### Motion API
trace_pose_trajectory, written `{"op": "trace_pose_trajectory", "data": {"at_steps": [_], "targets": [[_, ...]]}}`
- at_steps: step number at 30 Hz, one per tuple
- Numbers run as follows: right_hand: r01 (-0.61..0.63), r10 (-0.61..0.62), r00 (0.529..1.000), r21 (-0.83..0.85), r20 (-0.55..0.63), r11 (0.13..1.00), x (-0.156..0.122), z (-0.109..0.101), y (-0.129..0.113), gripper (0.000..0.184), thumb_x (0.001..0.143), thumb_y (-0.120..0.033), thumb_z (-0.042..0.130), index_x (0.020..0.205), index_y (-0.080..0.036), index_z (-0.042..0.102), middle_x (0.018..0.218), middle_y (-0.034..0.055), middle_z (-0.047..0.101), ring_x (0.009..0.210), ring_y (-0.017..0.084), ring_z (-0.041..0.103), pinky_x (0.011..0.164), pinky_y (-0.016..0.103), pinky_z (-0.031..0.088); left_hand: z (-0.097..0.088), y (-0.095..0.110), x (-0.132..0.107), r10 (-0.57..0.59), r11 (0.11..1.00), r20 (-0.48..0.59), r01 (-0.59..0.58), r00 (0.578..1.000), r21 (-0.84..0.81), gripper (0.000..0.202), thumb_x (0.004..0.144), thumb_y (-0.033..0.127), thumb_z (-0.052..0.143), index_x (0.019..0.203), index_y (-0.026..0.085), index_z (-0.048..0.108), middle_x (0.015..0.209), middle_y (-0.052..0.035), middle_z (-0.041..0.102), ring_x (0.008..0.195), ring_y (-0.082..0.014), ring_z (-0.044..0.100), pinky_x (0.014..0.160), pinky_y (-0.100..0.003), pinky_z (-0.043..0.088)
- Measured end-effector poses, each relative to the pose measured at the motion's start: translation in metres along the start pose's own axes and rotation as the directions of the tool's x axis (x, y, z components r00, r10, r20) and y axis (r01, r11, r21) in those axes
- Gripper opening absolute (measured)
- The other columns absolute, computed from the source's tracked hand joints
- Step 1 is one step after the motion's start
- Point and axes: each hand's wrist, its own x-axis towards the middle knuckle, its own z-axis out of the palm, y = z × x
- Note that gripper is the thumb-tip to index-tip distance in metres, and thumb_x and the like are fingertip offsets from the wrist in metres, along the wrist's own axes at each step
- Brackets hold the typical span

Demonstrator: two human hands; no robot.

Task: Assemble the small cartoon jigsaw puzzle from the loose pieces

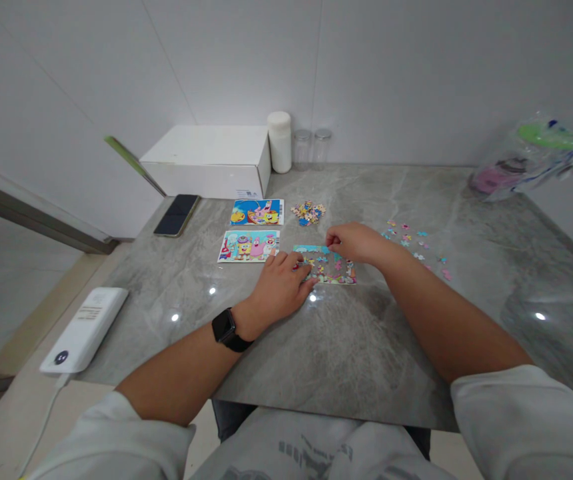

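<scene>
The half-built puzzle (327, 267) lies flat near the middle of the table (346, 333). The left hand (281, 285) rests on its left edge, fingers together and pressed flat on the pieces. The right hand (354, 241) sits at its far edge, fingers curled narrow (whether they pinch a piece I cannot tell). Loose pieces (414, 248) are scattered to the right, a small heap (308, 212) beyond. Two picture cards (252, 233) lie left of the puzzle, a phone (177, 215) towards the left edge.
</scene>
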Motion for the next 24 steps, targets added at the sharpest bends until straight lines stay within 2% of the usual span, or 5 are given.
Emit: {"op": "trace_pose_trajectory", "data": {"at_steps": [4,7,9,15,24], "targets": [[0.02,-0.02,1.0,-0.019,0.006,1.0,-0.001,0.0,-0.001,0.021,0.093,-0.02,0.065,0.107,-0.021,0.08,0.105,0.0058,0.081,0.093,0.02,0.072,0.077,0.027,0.046,-0.002,0.0,0.001,-0.106,0.994,-0.052,0.107,0.993,0.016,0.035,0.106,0.045,0.049,0.12,0.019,0.067,0.125,-0.0136,0.064,0.116,-0.0316,0.055,0.101,-0.049,0.044],[0.026,-0.024,0.999,-0.041,0.04,0.999,-0.001,0.001,-0.004,0.022,0.092,-0.021,0.065,0.109,-0.021,0.079,0.108,0.006,0.081,0.095,0.02,0.072,0.077,0.027,0.046,-0.002,-0.005,0.004,-0.208,0.978,-0.142,0.21,0.968,0.0,0.027,0.103,0.034,0.051,0.12,0.016,0.061,0.118,-0.0154,0.064,0.114,-0.0323,0.056,0.098,-0.049,0.046],[0.024,-0.022,0.998,-0.052,0.053,0.998,-0.001,0.002,-0.004,0.023,0.092,-0.021,0.066,0.111,-0.021,0.079,0.108,0.0061,0.081,0.096,0.02,0.072,0.077,0.027,0.045,0.0,-0.01,0.006,-0.232,0.972,-0.18,0.233,0.956,-0.015,0.025,0.098,0.026,0.053,0.12,0.015,0.059,0.118,-0.0154,0.063,0.114,-0.0324,0.056,0.1,-0.049,0.046],[0.025,-0.024,0.999,-0.057,0.021,0.998,-0.001,0.001,0.0,0.026,0.091,-0.02,0.065,0.112,-0.021,0.079,0.108,0.0067,0.08,0.094,0.02,0.071,0.076,0.027,0.045,0.003,-0.02,0.009,-0.209,0.978,-0.168,0.21,0.963,-0.015,0.033,0.094,0.017,0.053,0.127,0.015,0.058,0.119,-0.0151,0.063,0.114,-0.0325,0.057,0.101,-0.049,0.045],[0.071,-0.069,0.996,-0.044,0.056,0.996,0.005,0.017,-0.01,0.018,0.086,-0.026,0.074,0.103,-0.025,0.081,0.101,0.0053,0.08,0.092,0.021,0.071,0.073,0.027,0.044,0.008,-0.027,0.011,-0.122,0.99,-0.105,0.114,0.987,-0.079,0.03,0.097,0.018,0.053,0.121,0.02,0.07,0.115,-0.0118,0.062,0.107,-0.029,0.057,0.095,-0.047,0.047]]}}
